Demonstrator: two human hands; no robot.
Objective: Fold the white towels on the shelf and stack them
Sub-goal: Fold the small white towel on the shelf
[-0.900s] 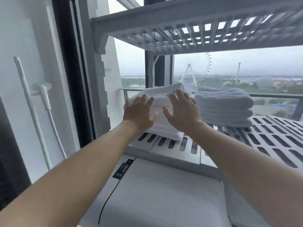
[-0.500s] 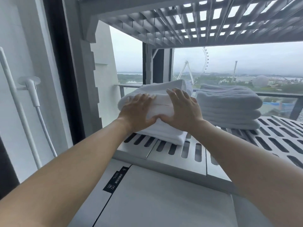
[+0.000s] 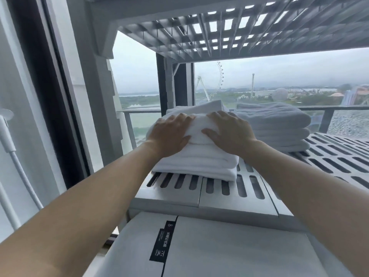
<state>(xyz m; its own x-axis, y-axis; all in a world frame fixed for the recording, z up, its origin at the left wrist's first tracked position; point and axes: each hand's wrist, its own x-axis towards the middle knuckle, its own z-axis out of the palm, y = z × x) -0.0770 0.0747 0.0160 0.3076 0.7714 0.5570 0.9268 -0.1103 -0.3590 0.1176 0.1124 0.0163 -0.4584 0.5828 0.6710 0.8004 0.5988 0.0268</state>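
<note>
A stack of folded white towels (image 3: 196,162) rests on the slatted grey shelf (image 3: 223,194), near its left front. Both of my hands lie on the top towel (image 3: 197,128) of that stack. My left hand (image 3: 169,134) grips its left front edge, thumb under the fold. My right hand (image 3: 227,132) grips the right front edge the same way. A second stack of folded towels (image 3: 277,126) sits just to the right, further back on the shelf.
An upper slatted shelf (image 3: 219,31) hangs close overhead. A white padded surface with a black label (image 3: 229,252) lies below the shelf front. A white hose and holder (image 3: 12,148) hang on the left wall. Behind the shelf is a window.
My hands went from hovering open in front of the left stack to resting on it and closing on the top towel's front edge. The camera moved closer.
</note>
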